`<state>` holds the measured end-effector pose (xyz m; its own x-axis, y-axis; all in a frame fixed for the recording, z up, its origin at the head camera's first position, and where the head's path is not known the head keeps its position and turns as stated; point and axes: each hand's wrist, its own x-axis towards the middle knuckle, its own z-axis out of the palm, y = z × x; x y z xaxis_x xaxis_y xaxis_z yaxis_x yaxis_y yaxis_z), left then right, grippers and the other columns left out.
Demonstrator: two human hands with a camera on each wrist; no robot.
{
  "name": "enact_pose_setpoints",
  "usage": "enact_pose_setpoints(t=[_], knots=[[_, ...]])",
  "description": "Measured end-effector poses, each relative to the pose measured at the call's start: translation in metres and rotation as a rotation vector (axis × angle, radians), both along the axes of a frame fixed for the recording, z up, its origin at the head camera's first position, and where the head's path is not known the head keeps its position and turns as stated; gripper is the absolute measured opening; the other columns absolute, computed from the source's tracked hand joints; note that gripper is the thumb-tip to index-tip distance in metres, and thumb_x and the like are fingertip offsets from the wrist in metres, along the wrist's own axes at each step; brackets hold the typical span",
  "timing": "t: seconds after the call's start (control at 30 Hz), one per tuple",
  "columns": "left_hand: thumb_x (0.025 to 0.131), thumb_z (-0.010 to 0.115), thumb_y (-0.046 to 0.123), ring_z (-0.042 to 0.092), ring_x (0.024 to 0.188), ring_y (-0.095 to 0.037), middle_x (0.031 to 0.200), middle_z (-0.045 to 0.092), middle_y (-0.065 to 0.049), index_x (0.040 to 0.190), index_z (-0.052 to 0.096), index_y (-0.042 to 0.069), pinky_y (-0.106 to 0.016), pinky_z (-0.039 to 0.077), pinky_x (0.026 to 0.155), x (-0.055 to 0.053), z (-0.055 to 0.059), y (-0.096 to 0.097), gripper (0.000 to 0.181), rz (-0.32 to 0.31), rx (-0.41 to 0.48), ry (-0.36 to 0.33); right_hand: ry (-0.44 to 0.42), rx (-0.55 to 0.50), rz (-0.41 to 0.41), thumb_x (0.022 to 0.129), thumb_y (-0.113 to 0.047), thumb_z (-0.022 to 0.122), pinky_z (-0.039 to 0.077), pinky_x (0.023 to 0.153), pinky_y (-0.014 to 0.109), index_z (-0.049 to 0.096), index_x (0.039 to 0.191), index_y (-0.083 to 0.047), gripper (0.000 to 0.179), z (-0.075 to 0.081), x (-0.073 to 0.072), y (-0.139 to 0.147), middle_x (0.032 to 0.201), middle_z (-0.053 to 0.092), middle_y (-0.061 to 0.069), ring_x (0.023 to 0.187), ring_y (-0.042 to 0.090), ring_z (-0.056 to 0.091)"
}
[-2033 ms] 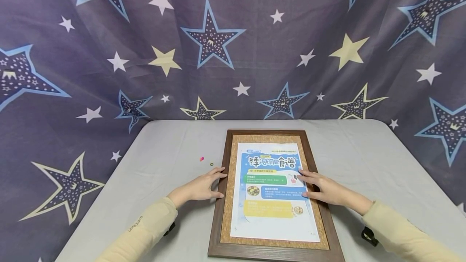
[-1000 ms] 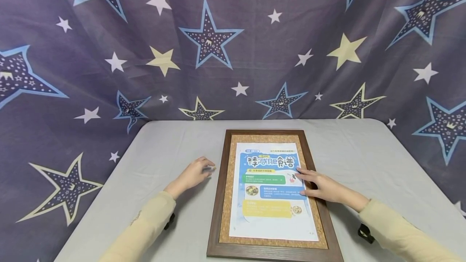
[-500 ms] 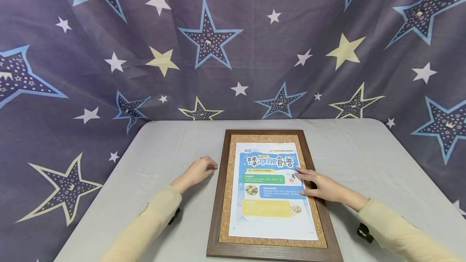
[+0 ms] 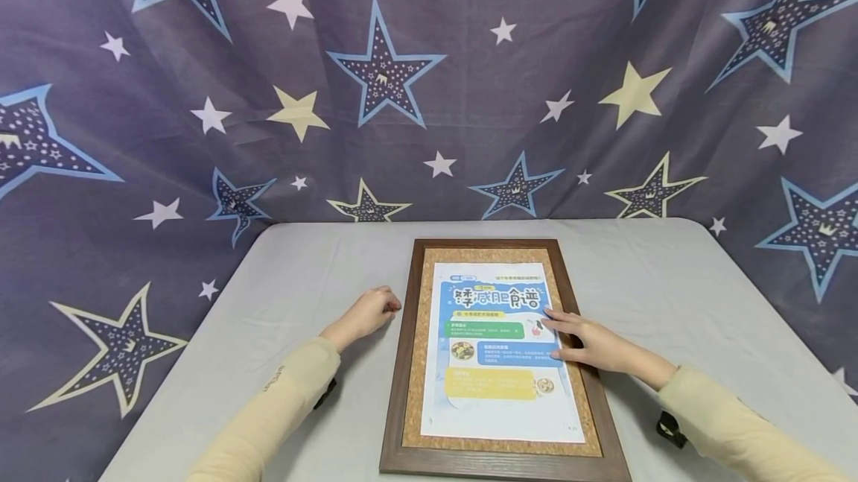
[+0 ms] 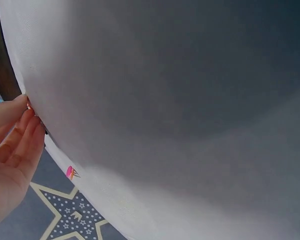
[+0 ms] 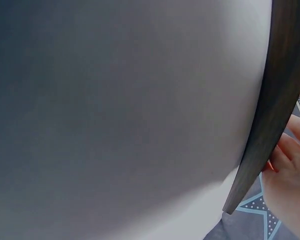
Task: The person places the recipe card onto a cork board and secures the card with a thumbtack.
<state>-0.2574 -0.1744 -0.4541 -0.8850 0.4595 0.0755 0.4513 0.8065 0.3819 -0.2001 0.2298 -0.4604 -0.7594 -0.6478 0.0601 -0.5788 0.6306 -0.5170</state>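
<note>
On the table lies a dark wooden frame (image 4: pixel 400 392) with a cork board inside, and a printed paper sheet (image 4: pixel 499 419) lies over the cork. Left of the frame, my left hand (image 4: pixel 364 313) is low by the table, thumb and fingertips drawn together in a pinch. They seem to hold a small pushpin, which the fingers hide. Near them in the left wrist view, pink and orange pushpins (image 5: pixel 70 172) with thin metal points lie on the table. My right hand (image 4: pixel 593 342) rests across the frame's right side, its extended fingers touching the sheet.
A pale grey cloth covers the table (image 4: pixel 295 273). Behind it hangs a purple-grey curtain (image 4: pixel 456 94) printed with stars. Dark straps show beneath both sleeves.
My left hand has let go of the frame's left edge and moved left to the small pins, where its fingertips closed together. The right hand stays on the frame and sheet.
</note>
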Motion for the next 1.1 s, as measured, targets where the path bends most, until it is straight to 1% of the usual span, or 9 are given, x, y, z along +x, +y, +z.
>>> enact_pose_setpoints(t=[0.27,0.5,0.63,0.93,1.1], knots=[[0.075,0.062,-0.007,0.058,0.074,-0.016,0.078,0.057,-0.004,0.084,0.066,-0.001,-0.023,0.049,0.066,-0.002,-0.0015,-0.0001,0.011,-0.021,0.009,0.028,-0.006,0.002,-0.009,0.083,-0.032,0.059,0.027,0.096,0.055,0.04,0.13,0.003,0.061,0.0004,0.0005,-0.0008,0.138,0.03,0.023,0.122,0.047,0.026],[0.075,0.063,-0.007,0.057,0.071,-0.014,0.076,0.057,-0.003,0.08,0.066,0.0,-0.021,0.048,0.064,-0.0029,-0.004,-0.001,0.009,-0.026,0.016,0.057,-0.012,-0.008,-0.001,0.083,-0.033,0.058,0.027,0.095,0.056,0.04,0.129,0.004,0.062,-0.0002,0.0007,-0.0003,0.137,0.03,0.024,0.122,0.048,0.026],[0.075,0.063,-0.006,0.057,0.071,-0.014,0.075,0.057,-0.003,0.079,0.065,0.001,-0.022,0.048,0.065,-0.0029,-0.0036,-0.0004,0.008,-0.015,0.026,0.056,-0.016,-0.012,0.003,0.084,-0.033,0.058,0.025,0.096,0.056,0.04,0.129,0.004,0.062,-0.0005,0.0005,-0.0001,0.138,0.029,0.024,0.122,0.048,0.025],[0.077,0.062,-0.005,0.058,0.072,-0.016,0.074,0.059,-0.003,0.076,0.066,0.002,-0.026,0.049,0.066,-0.0051,-0.0012,0.0015,0.009,0.028,0.031,0.017,-0.015,-0.017,0.006,0.084,-0.032,0.059,0.025,0.097,0.056,0.039,0.13,0.004,0.062,0.0002,0.0009,-0.0007,0.137,0.029,0.025,0.122,0.047,0.025],[0.078,0.061,-0.004,0.059,0.073,-0.018,0.074,0.06,-0.004,0.075,0.066,0.003,-0.028,0.049,0.067,-0.0071,-0.0009,0.0008,0.009,0.011,0.031,0.034,-0.013,-0.011,0.006,0.083,-0.031,0.059,0.027,0.095,0.057,0.04,0.13,0.004,0.061,0.0008,0.0009,-0.0006,0.137,0.029,0.025,0.122,0.048,0.025]])
